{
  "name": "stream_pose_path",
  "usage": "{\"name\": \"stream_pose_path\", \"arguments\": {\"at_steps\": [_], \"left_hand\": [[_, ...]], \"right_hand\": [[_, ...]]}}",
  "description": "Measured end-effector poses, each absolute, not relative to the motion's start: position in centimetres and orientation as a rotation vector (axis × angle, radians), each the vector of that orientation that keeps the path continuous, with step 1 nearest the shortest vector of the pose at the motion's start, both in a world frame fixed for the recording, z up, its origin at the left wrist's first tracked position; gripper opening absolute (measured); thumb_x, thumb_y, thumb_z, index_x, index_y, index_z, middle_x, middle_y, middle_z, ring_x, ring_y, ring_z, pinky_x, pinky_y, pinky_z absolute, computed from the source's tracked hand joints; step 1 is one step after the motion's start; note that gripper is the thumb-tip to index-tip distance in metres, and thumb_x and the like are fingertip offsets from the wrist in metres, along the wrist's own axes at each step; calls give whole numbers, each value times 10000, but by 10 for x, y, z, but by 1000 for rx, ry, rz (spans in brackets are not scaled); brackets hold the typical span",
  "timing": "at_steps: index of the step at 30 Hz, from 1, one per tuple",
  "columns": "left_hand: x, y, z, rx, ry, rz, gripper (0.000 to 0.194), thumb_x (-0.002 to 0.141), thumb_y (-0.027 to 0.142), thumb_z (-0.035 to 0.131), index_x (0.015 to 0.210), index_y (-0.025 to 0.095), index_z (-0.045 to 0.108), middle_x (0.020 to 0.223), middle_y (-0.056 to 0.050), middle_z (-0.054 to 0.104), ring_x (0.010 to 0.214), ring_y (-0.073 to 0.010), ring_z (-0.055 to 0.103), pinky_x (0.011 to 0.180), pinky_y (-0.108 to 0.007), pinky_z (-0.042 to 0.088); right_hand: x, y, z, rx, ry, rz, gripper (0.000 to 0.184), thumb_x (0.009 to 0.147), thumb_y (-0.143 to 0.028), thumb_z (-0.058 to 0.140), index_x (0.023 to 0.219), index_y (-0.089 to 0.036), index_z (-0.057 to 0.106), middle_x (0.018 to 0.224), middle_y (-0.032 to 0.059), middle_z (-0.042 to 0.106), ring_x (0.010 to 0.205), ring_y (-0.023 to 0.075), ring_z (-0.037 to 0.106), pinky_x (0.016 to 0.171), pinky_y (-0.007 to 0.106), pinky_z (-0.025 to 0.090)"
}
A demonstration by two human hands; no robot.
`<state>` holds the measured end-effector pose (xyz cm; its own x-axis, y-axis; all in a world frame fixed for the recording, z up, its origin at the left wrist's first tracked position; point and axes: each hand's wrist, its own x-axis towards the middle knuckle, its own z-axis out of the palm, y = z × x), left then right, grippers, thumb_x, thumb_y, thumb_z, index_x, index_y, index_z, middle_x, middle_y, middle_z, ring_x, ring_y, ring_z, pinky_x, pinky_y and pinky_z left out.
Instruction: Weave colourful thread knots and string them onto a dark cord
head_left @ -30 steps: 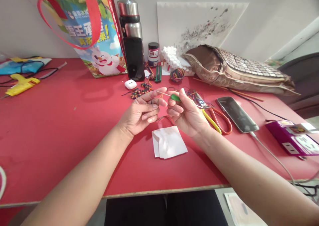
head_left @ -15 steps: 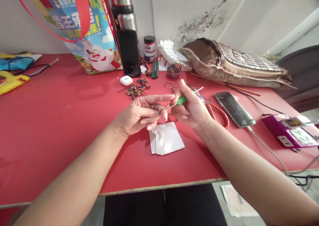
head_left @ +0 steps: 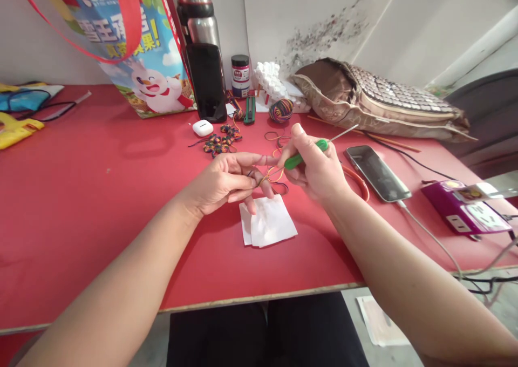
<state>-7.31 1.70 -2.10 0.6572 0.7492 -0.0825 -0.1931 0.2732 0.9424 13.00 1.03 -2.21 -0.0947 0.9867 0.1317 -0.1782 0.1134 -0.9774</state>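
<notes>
My left hand [head_left: 218, 186] pinches multicoloured yarn [head_left: 275, 174] between thumb and a finger, with strands wound around its fingers and the forefinger stretched to the right. In my right hand [head_left: 321, 172] is a crochet hook [head_left: 306, 155] with a green handle, its thin metal shaft slanting up and right past the hand. The handle's lower end is close to the yarn strands; whether the working tip is in a loop is too fine to tell. Below the hands lie folded white papers [head_left: 269, 224]. Behind my left hand sit knotted, flower-like yarn pieces [head_left: 220, 141].
Beyond the hands are a yarn ball [head_left: 280, 110], a green cutter [head_left: 250, 110], a white case [head_left: 203, 128] and an upright black phone [head_left: 205, 83]. To the right lie red handles [head_left: 358, 181], a phone on a cable [head_left: 378, 174] and a purple power socket [head_left: 465, 208].
The crochet hook has gone from the left fingertips down to the yarn, and its handle now slants up and right. The left forefinger has straightened. The view has shifted slightly.
</notes>
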Motion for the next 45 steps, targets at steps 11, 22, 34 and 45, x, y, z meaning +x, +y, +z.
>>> {"name": "stream_pose_path", "arguments": {"at_steps": [11, 22, 34, 45], "left_hand": [[-71, 19, -18, 1020, 609, 647, 431, 769, 36, 702, 1188, 102, 779, 845, -98, 814, 351, -5, 379, 463, -238, 555], [-66, 18, -11, 656, 604, 910, 451, 827, -70, 594, 1224, 98, 726, 777, -14, 756, 347, 20, 350, 513, -146, 560], [-57, 14, -13, 610, 617, 1074, 598, 858, -74, 629, 1409, 154, 666, 752, 24, 745, 382, -8, 413, 574, -159, 565], [-56, 17, -23, 923, 723, 1144, 481, 807, 16, 732, 1267, 147, 677, 795, 24, 743, 422, -42, 467, 568, -256, 594]], "right_hand": [[131, 6, -22, -950, -1321, 976, 510, 939, -656, 703, 666, -228, 753, 455, -35, 443, 408, 96, 398, 404, 270, 281], [122, -1, -28, -830, -1507, 783, 357, 1006, -558, 670, 885, -236, 766, 685, -2, 628, 559, 121, 538, 565, 301, 484], [116, 1, -43, -763, -1902, 181, 194, 1086, -282, 541, 1236, -254, 659, 1097, 105, 742, 969, 231, 698, 874, 393, 586], [109, 1, -49, -816, -1838, 236, 124, 1081, -242, 543, 1149, -229, 647, 1045, 91, 719, 943, 205, 683, 861, 355, 554]]}}
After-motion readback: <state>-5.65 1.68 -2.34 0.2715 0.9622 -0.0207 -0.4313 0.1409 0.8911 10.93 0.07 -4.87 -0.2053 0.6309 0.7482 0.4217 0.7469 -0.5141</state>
